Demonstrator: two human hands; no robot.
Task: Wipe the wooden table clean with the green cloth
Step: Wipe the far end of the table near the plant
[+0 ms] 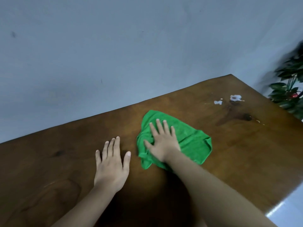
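The green cloth (191, 140) lies crumpled on the wooden table (65, 161), near its middle. My right hand (162, 141) rests flat on the cloth's left part, fingers spread and pressing down, thumb in a fold. My left hand (111, 166) lies flat on the bare wood just left of the cloth, fingers apart, holding nothing. White blobs (235, 97) and a dark wet stain (236, 117) mark the table's far right, well beyond the cloth.
A grey wall (114, 46) runs along the table's far edge. A leafy green plant with a red spot (290, 94) stands off the table's right corner. The table's right edge drops to a pale floor (287, 208).
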